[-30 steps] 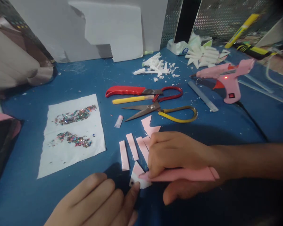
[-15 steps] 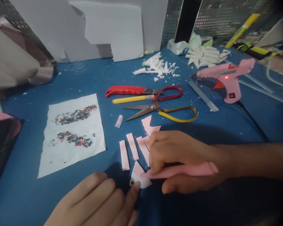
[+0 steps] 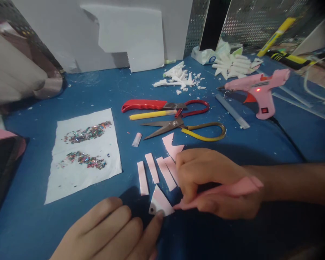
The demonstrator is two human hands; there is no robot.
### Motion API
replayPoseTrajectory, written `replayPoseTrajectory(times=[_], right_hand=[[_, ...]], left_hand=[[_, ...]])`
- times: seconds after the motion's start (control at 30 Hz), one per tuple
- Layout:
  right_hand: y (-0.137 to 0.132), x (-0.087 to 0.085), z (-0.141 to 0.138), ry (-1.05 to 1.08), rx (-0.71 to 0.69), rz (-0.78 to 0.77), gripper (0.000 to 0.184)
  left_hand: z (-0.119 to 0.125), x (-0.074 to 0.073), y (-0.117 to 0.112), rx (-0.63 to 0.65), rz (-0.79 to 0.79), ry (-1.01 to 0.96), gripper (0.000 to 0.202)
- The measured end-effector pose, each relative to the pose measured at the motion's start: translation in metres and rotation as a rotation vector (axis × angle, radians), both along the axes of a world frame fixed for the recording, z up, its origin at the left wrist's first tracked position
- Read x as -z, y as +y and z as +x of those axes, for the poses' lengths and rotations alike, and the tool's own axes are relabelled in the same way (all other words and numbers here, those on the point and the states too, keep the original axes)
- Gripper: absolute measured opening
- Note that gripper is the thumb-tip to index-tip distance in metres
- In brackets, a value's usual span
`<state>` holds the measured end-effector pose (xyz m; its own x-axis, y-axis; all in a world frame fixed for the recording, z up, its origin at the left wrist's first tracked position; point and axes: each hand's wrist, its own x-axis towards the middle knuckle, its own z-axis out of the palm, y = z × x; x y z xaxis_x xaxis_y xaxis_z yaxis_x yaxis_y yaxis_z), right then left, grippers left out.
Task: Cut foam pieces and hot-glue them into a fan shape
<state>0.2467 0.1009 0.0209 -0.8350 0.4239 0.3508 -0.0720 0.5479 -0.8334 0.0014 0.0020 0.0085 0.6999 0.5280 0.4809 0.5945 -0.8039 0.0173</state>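
Note:
My left hand (image 3: 111, 231), fingers curled together, presses a fingertip on the lower edge of a small triangular white-and-pink piece (image 3: 160, 202). A black dot marks that piece's left corner. Pinched in my right hand (image 3: 211, 180) are slim pink tweezers (image 3: 224, 190), their tip at the piece's right corner. Just beyond lie pink strips (image 3: 151, 168) and a notched pink scrap (image 3: 171, 143). Part of a strip is hidden behind my right knuckles.
Farther back lie scissors (image 3: 166, 127), a red-handled cutter (image 3: 146, 105) and a yellow stick (image 3: 151, 115). Colourful bits cover a white paper (image 3: 81, 184) at left. At right stands a lit pink glue gun (image 3: 265, 94) with a cord. White scraps (image 3: 180, 77) lie at the back.
My right hand has moved slightly right, drawing the tweezers' tip from the piece's middle to its right corner. The tweezers' rear end has risen. My left fingertip stays on the piece.

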Motion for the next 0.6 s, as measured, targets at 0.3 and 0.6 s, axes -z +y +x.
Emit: replayPoseTrajectory(times=[0.3, 0.6], right_hand=[[-0.0030, -0.0012, 0.0000, -0.037, 0.044, 0.139, 0.025], [-0.0031, 0.0024, 0.0003, 0.006, -0.024, 0.077, 0.024]], left_hand=[[0.0019, -0.0034, 0.0009, -0.146, -0.017, -0.093, 0.018], [0.0023, -0.0014, -0.0004, -0.011, 0.006, -0.082, 0.025]])
